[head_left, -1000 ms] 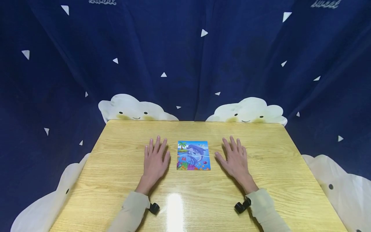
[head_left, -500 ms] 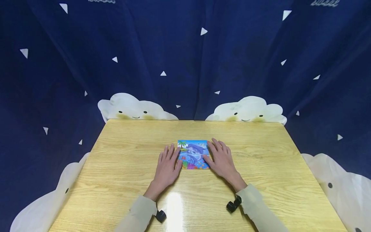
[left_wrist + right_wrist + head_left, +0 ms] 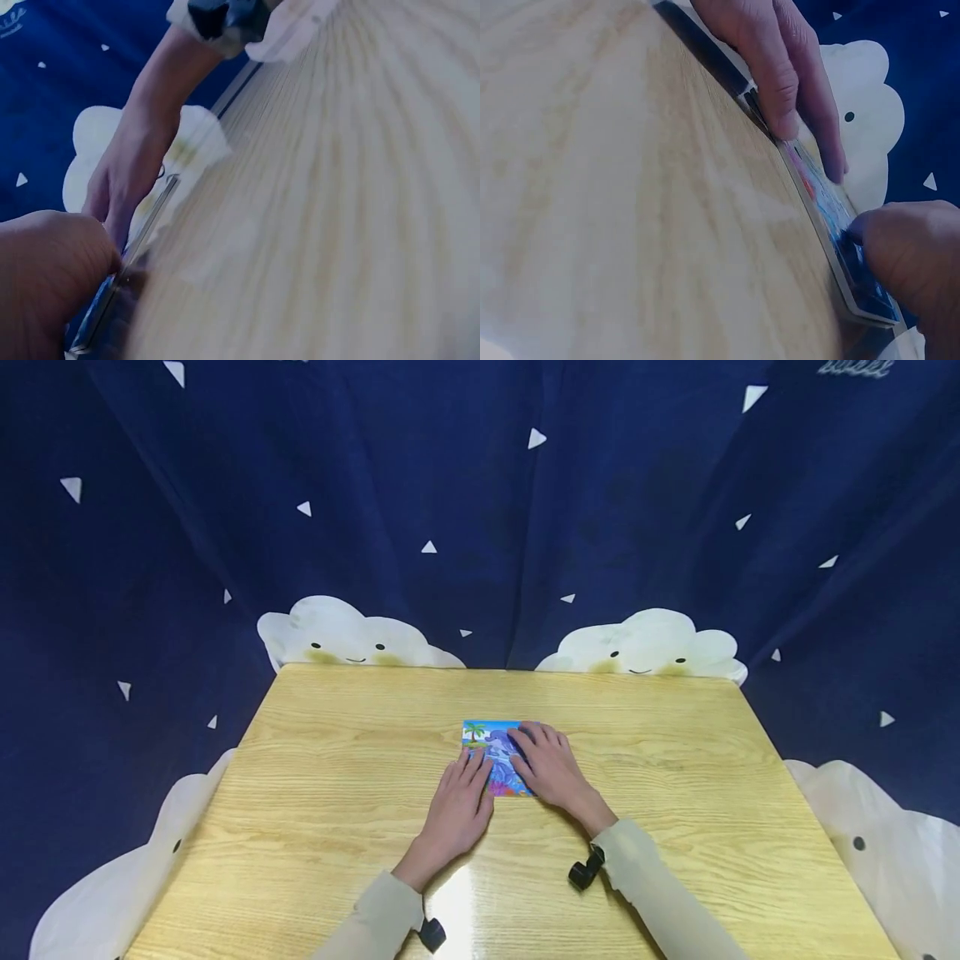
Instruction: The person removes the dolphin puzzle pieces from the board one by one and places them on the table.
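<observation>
Dolphin picture (image 3: 501, 772), on a wooden table (image 3: 337, 777), left hand (image 3: 457, 810) resting on its lower left, fingers nearly straight, gripping nothing, right hand (image 3: 553, 770) on its right side, fingers slightly bent, gripping nothing, blue curtain (image 3: 405, 468) behind.

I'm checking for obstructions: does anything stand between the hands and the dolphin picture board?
Nothing visible does: the left hand and right hand both have fingers over the dolphin picture board, with no other object between.

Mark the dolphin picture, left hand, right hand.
Dolphin picture (image 3: 502, 770), head view, middle of its visible print.
Left hand (image 3: 456, 812), head view, back of the hand.
Right hand (image 3: 556, 772), head view, back of the hand.
</observation>
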The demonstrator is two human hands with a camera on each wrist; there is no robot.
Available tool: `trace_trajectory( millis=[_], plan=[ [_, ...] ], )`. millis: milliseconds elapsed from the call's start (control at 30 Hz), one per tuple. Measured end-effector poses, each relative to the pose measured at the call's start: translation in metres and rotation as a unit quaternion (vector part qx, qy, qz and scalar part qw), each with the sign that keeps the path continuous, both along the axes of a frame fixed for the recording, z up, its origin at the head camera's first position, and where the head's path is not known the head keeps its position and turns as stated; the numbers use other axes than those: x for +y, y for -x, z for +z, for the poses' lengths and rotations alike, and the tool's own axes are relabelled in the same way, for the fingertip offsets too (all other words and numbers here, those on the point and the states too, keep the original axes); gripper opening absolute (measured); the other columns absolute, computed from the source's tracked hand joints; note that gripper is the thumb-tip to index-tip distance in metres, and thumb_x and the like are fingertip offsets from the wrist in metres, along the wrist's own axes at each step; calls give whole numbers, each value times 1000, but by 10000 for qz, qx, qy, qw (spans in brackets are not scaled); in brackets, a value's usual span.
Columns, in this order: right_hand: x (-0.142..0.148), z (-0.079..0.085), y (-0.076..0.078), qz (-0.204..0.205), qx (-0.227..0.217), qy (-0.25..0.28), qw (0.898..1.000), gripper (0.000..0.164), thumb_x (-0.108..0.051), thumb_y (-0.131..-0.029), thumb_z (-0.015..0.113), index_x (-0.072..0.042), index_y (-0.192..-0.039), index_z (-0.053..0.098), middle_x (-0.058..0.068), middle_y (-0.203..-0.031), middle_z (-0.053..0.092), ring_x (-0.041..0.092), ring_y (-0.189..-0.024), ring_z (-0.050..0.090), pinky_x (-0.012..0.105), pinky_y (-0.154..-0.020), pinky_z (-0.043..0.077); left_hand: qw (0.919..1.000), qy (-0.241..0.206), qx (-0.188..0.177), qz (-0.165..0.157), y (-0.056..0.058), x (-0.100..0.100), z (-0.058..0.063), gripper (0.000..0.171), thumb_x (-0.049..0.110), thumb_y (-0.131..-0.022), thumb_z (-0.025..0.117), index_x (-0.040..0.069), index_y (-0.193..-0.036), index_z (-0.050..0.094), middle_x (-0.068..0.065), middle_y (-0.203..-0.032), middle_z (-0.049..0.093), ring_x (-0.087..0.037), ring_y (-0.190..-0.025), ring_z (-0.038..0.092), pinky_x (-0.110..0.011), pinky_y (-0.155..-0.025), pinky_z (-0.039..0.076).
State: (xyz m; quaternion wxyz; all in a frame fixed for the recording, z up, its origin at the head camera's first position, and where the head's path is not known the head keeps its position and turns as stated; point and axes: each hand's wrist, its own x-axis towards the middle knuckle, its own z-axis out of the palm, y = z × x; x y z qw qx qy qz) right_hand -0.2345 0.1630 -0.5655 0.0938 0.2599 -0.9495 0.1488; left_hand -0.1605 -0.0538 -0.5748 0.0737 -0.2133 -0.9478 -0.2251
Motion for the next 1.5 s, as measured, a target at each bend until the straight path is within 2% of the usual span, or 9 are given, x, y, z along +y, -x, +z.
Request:
trace_trajectory(
  millis=[200,400,500,667,867,967,1033,1233,1500],
  plan=[
    [-5,6,11,338,-156,-80,9993,42,-27,-107,56,-9,-145,61,15,-138,55,37,-124,50,55,-97,43,9995,-73,261,-150,-2,9,-6,52,31,-110,44,6,-155,49,-18,-166,35,-42,-155,28,-57,-124,25],
    [-10,10,28,617,-108,-54,9980,34,-23,-104,62,-9,-135,69,13,-123,60,32,-106,55,49,-85,48,9979,-153,618,79,2,18,-16,49,35,-107,49,14,-151,55,-20,-160,43,-47,-150,33,-60,-121,27],
    [-15,11,36,780,-101,14,9969,33,-22,-103,63,-7,-132,69,12,-116,61,31,-101,57,48,-84,50,9978,5,629,211,4,22,-20,50,39,-107,49,16,-151,55,-19,-160,43,-45,-151,32,-58,-122,26],
    [-27,11,46,922,-528,91,9943,35,-24,-103,63,-5,-132,68,10,-111,60,26,-97,59,47,-84,51,9977,309,559,211,4,23,-24,53,44,-108,43,14,-151,54,-18,-160,41,-42,-152,31,-56,-123,26],
    [-38,18,58,1124,-1024,242,9881,30,-23,-101,67,-2,-124,66,8,-108,60,22,-93,59,43,-86,52,9962,346,803,20,4,24,-24,51,36,-110,42,6,-150,52,-16,-159,44,-40,-151,35,-56,-123,26],
    [-41,23,64,1250,-1298,296,9832,29,-22,-101,70,-1,-120,65,7,-102,59,19,-87,56,38,-82,51,9954,335,893,-2,5,24,-22,51,36,-109,45,5,-149,53,-16,-158,46,-41,-149,37,-56,-122,28],
    [-41,26,67,1300,-1488,313,9798,30,-21,-100,72,0,-118,64,6,-99,59,17,-85,53,35,-79,49,9961,324,823,-15,5,24,-20,52,37,-108,46,6,-149,53,-16,-158,46,-41,-149,36,-56,-122,27],
    [-42,27,69,1205,-1598,328,9792,29,-20,-98,75,-1,-116,62,5,-95,58,17,-82,53,34,-76,47,9967,331,736,-19,5,25,-18,53,39,-108,46,7,-150,51,-15,-160,43,-40,-151,34,-56,-123,26],
    [-47,22,68,850,-1670,95,9822,32,-24,-99,73,-4,-120,59,8,-111,58,23,-93,57,45,-89,51,9965,271,780,-105,6,23,-22,50,39,-109,43,10,-149,53,-16,-159,44,-41,-151,33,-57,-123,24]
  ],
)
